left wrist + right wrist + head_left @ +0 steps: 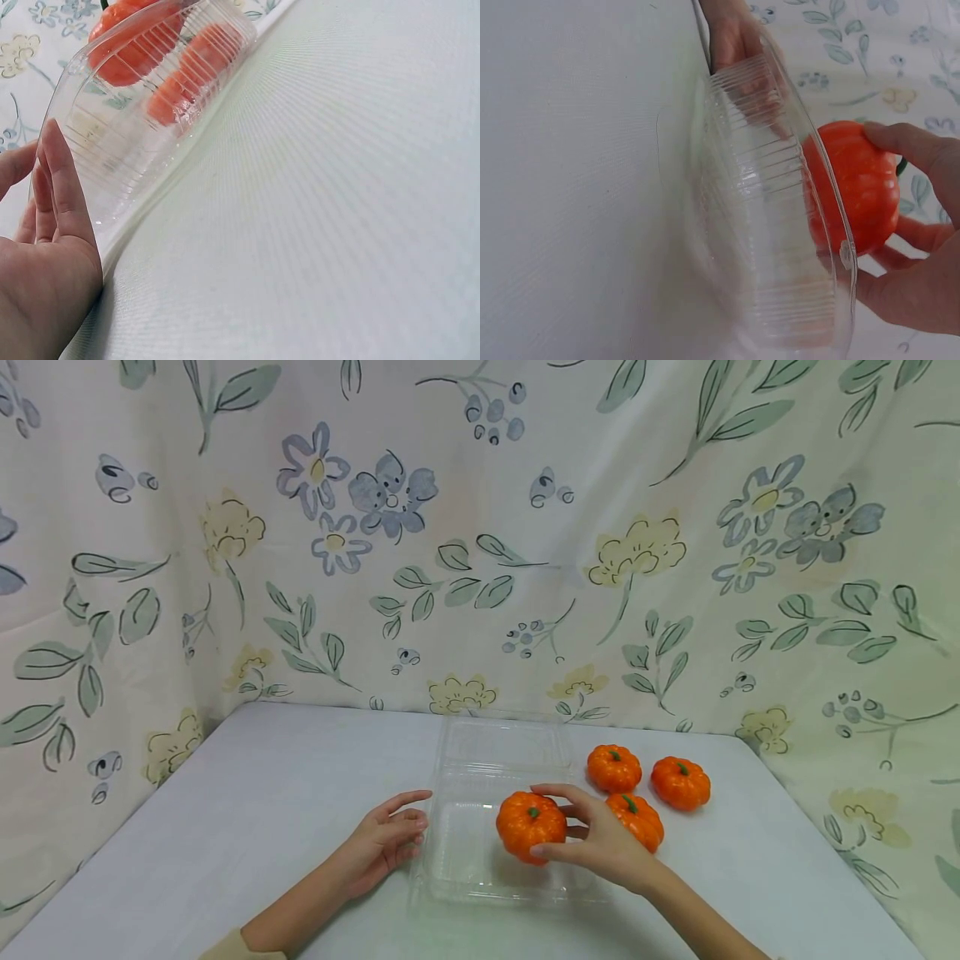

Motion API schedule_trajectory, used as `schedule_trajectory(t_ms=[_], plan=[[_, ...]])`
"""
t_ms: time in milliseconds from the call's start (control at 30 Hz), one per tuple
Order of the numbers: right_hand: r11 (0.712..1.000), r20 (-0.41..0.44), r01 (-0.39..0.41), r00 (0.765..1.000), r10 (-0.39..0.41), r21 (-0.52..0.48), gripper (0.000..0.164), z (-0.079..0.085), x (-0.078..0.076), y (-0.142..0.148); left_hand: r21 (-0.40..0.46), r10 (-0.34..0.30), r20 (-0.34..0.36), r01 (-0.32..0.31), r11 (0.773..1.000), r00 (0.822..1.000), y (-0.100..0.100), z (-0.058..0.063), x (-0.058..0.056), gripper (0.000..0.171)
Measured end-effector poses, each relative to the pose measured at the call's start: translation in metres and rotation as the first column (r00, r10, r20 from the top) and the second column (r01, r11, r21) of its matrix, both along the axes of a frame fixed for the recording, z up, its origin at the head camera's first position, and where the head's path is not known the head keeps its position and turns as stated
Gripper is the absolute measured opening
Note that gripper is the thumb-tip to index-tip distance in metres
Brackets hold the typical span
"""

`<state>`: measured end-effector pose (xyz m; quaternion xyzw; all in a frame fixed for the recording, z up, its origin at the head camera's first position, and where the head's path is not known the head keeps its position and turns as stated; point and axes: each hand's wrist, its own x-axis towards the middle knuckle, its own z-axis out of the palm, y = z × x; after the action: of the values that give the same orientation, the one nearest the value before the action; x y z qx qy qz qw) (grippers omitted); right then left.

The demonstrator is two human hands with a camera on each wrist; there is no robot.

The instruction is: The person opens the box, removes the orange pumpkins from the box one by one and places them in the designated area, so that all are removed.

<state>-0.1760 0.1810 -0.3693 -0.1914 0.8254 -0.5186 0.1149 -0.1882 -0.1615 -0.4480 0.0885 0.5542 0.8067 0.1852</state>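
A small orange pumpkin [532, 827] with a green stem is gripped between the thumb and fingers of my right hand [600, 843]. It is above the right part of a clear plastic container [465, 889], whose lid [504, 743] lies folded back. In the right wrist view, the pumpkin [855, 187] shows partly through the container's ribbed wall. My left hand [386, 843] is at the container's left side, fingers fairly straight and loose. The left wrist view shows its fingers [67, 187] against the container's rim.
Three more orange pumpkins stand on the white table right of the container: one at the back [613, 768], one farther right [681, 783], and one [637, 822] partly behind my right hand. A floral cloth [480, 527] hangs behind the table and at its left.
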Motion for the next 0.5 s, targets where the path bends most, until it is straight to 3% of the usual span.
schedule_trajectory(t_ms=[500], plan=[[1.000,-0.050,0.017,0.999,-0.017,-0.014,0.069,0.004,0.003,0.012,0.006,-0.005,-0.006,0.005,1.000,1.000,0.000,0.000,0.000,0.047]])
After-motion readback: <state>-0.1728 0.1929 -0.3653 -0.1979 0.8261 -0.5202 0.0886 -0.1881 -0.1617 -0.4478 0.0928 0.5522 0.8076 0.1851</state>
